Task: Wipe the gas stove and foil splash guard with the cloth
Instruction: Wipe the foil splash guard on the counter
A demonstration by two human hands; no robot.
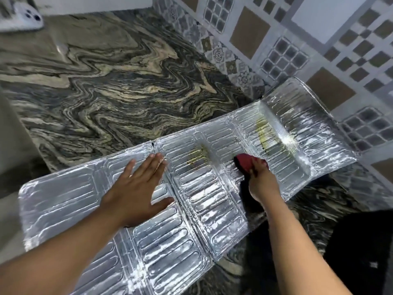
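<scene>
Two hands work: left hand (136,188) flat, fingers spread, on foil splash guard (191,209); right hand (260,179) grips what looks like a red cloth (246,165); no legible writing.

My counter (102,86) is swirly grey and tan stone. The foil splash guard (191,201) lies flat across it. A white phone (21,17) sits at its far left corner.

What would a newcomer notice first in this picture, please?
The shiny foil guard lies flat across the marbled counter, with yellowish stains toward its right end. The left hand presses flat on the foil, while the right hand grips a red cloth between two stains. A white phone sits far left.
</scene>
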